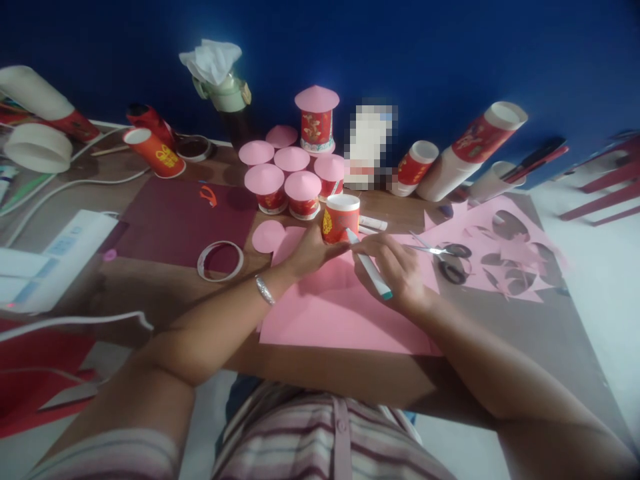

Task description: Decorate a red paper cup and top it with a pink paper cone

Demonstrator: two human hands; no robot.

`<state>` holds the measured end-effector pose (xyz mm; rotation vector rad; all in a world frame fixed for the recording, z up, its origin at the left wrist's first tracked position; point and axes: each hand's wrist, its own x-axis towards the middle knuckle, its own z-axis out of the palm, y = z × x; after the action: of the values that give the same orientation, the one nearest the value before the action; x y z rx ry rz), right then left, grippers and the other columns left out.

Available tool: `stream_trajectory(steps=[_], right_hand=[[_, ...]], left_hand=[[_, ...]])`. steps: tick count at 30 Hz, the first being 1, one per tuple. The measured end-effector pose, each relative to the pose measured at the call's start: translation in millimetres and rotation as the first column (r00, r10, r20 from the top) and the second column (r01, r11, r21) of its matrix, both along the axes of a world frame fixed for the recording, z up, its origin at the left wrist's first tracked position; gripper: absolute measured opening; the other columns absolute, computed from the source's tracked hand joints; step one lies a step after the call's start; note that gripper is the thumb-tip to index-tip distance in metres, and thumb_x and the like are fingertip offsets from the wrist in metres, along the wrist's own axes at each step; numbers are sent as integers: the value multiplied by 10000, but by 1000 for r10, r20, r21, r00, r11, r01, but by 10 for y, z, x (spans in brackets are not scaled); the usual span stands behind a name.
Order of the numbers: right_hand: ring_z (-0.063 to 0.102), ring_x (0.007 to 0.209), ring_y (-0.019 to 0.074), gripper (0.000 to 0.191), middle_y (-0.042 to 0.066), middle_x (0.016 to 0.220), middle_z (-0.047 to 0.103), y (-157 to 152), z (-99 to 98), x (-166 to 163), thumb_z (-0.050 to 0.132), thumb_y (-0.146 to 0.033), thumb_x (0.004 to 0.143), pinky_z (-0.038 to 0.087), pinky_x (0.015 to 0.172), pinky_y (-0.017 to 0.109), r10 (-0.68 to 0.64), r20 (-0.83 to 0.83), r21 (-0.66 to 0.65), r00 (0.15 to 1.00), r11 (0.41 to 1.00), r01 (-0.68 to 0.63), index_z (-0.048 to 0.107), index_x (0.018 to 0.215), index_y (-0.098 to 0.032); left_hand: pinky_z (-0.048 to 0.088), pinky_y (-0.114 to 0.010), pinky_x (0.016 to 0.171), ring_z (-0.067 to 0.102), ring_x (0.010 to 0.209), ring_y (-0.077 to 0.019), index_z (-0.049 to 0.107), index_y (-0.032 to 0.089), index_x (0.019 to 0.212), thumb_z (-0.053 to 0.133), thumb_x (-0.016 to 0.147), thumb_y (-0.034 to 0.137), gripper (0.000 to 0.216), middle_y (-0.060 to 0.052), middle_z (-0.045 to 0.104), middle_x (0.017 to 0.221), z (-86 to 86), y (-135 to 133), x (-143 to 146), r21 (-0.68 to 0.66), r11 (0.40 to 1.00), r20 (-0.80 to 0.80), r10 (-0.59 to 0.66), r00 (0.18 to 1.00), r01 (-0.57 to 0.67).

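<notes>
My left hand (310, 252) grips the side of a red paper cup (341, 217) that stands upside down on a pink paper sheet (340, 313). My right hand (395, 267) is closed around a white pen with a green end (369, 267), its tip at the base of the cup. A silver bracelet (265, 289) sits on my left wrist. Behind the cup stand several red cups with pink cone lids (290, 180). A cut pink paper circle (269, 235) lies to the left of my left hand.
Scissors (443, 252) lie on cut pink paper scraps (500, 250) at the right. A tape ring (220, 260) rests on a dark red sheet (175, 223). Stacked cups (470, 150) lie at the back right. A white box (50, 257) and cables sit at the left.
</notes>
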<state>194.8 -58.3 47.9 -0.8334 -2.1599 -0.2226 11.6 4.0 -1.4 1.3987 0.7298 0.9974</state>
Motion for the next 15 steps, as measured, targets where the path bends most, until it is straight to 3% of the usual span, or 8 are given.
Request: stream_trajectory(steps=[15], right_hand=[[709,836,202,243,98,925,713,-22,17,9,595,-68,922,610,688,321,15,-18,-20,1000,1000,-16,603,1147,-159]], left_hand=[[560,-366,822,668,908,-223,577,237,1060,799,744,628,549,-47,672,981,52,-5,-1,-1,1000,-9,9,1000,-9]])
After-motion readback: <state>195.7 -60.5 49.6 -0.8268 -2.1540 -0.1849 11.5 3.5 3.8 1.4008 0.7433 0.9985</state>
